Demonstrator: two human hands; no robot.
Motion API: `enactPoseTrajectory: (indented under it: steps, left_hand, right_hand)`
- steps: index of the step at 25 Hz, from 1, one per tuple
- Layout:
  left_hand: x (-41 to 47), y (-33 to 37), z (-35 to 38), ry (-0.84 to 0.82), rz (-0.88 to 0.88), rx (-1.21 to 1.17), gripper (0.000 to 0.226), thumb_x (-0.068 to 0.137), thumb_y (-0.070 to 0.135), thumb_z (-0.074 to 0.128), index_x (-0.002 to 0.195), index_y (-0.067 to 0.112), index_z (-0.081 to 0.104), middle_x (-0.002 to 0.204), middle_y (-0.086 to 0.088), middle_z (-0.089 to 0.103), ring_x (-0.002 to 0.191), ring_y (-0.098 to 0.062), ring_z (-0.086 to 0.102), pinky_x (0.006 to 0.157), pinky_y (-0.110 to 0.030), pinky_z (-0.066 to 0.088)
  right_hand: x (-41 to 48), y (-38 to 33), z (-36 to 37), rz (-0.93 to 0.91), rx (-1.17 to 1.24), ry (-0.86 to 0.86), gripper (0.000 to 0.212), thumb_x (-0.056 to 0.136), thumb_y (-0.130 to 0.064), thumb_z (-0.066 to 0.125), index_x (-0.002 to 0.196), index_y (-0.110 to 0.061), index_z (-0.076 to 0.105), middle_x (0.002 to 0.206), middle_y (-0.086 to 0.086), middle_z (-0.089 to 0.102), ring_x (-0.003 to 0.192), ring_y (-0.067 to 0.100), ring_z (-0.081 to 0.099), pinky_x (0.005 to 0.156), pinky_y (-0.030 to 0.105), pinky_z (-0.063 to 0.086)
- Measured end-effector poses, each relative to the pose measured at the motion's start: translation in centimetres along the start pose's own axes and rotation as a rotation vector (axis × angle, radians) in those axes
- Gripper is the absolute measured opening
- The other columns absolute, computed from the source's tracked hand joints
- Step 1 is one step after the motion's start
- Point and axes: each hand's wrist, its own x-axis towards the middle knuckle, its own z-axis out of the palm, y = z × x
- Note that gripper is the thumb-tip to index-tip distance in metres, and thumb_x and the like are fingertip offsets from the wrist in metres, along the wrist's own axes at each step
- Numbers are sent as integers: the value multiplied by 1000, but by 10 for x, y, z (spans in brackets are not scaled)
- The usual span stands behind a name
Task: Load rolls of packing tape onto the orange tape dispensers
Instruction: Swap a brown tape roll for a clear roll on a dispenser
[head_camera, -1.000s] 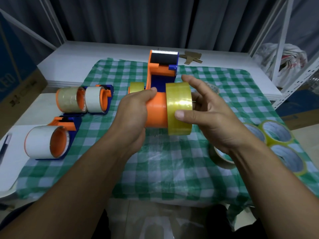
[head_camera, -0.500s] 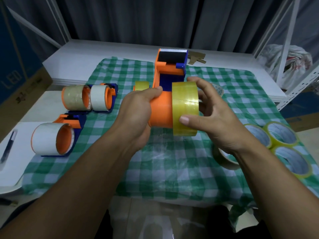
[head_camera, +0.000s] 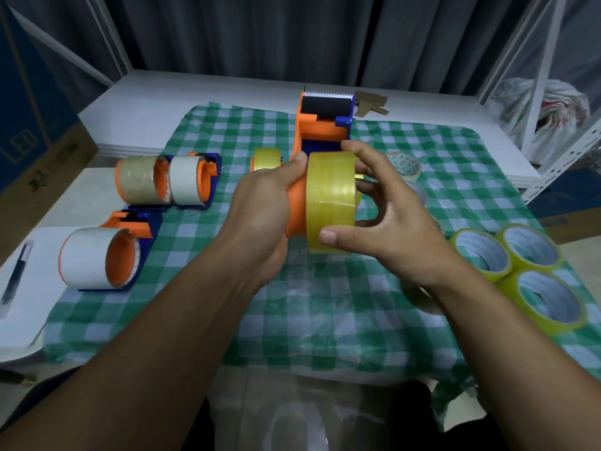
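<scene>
A green-and-white checked cloth [head_camera: 325,307] covers the table top. Brown cardboard scraps [head_camera: 370,105] lie on the white surface past the cloth's far edge. A dark pen [head_camera: 14,278] rests near the table's left edge. Dark curtains [head_camera: 292,37] hang behind.

White table [head_camera: 136,122] covered by a green-and-white checked cloth [head_camera: 325,307] that hangs over the near edge. On the cloth, left: two loaded orange-and-blue dispensers [head_camera: 169,180] side by side, and nearer, a third loaded dispenser [head_camera: 104,255] partly on a white sheet [head_camera: 19,307], which also bears a dark pen [head_camera: 16,275]. Right, near: three yellow-rimmed tape rolls [head_camera: 520,271] lying flat, touching one another. Right, centre: a further roll [head_camera: 403,164], partly hidden. Far, on bare table beyond the cloth: brown cardboard scraps [head_camera: 370,104]
</scene>
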Motion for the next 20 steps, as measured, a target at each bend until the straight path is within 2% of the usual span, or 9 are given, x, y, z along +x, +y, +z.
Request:
enactPoseTrajectory:
  steps: [3,7,10,16,18,20]
  left_hand:
    - [-6,1,4,-30,14,22,44,108,39,40,98,11,73,86,-15,78,77,-30,77,73,-44,64]
    - [-10,1,7,-115,10,-27,66,106,54,27,113,5,71,88,-18,77,75,-30,75,67,-43,64]
    - [-8,-3,6,-152,41,-14,76,104,60,23,117,1,70,85,-19,75,75,-32,73,70,-45,63]
    - [-6,-9,5,-158,34,8,73,104,59,25,115,3,71,79,-14,75,72,-27,73,64,-37,62]
    - [-5,-11,4,-149,18,-5,69,106,55,27,112,5,73,79,-17,74,73,-29,72,68,-40,61]
    - [-3,-13,4,-141,-4,-47,60,108,48,29,108,7,73,82,-21,73,71,-31,72,69,-43,61]
  right_hand:
    - [0,-1,1,32,1,22,103,56,-56,86,147,-45,39,140,-14,46,127,7,53,96,45,57]
    - [0,0,3,37,25,36,102,58,-55,86,148,-40,42,134,-13,56,122,8,60,94,36,56]
    - [0,1,6,45,88,39,100,59,-51,86,149,-36,43,128,-11,59,119,10,62,91,33,56]
    - [1,-1,4,46,153,-3,87,66,-43,88,143,-34,49,117,-3,63,109,13,66,85,32,60]
    - [3,1,6,38,140,-10,89,65,-42,91,143,-35,49,121,-3,62,112,13,65,86,34,59]
    - [3,5,6,17,62,-17,99,60,-45,92,147,-38,44,134,-4,54,124,14,59,91,36,58]
